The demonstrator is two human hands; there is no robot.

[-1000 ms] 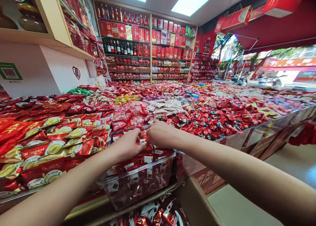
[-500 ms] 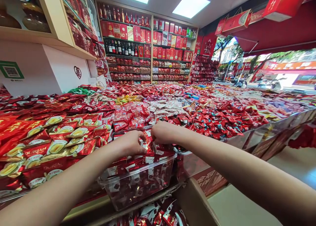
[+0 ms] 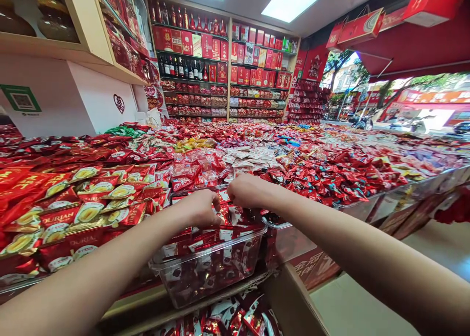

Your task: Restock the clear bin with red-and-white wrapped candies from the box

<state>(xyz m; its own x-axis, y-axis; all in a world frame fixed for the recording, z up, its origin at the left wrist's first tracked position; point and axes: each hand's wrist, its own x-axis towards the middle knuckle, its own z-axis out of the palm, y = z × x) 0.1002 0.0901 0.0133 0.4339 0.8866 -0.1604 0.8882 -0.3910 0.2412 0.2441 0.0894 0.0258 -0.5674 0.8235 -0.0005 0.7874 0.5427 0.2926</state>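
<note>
Both hands are over a clear plastic bin (image 3: 211, 277) filled with small red-and-white snack packets (image 3: 225, 234). My left hand (image 3: 203, 208) hovers low at the bin's left side, thumb and bent fingers apart, near the packets' tops. No packet shows clearly in its grasp. My right hand (image 3: 245, 191) is at the bin's far right part, knuckles up, fingers curled down among the packets. Its fingertips are hidden, so what they hold cannot be made out. A packet with a white-and-brown print (image 3: 237, 214) lies just below the right hand.
Below the bin is an open cardboard box (image 3: 293, 297) with more red-and-white packets. Gold-and-red durian packets (image 3: 88, 211) are heaped at left, white packets (image 3: 247, 157) behind, and red packets (image 3: 330, 179) at right. Shelves of bottles and boxes (image 3: 220, 57) line the back wall.
The view has shifted slightly, so the scene sits a little farther right. Both hands stay over the same bin with only small finger movements.
</note>
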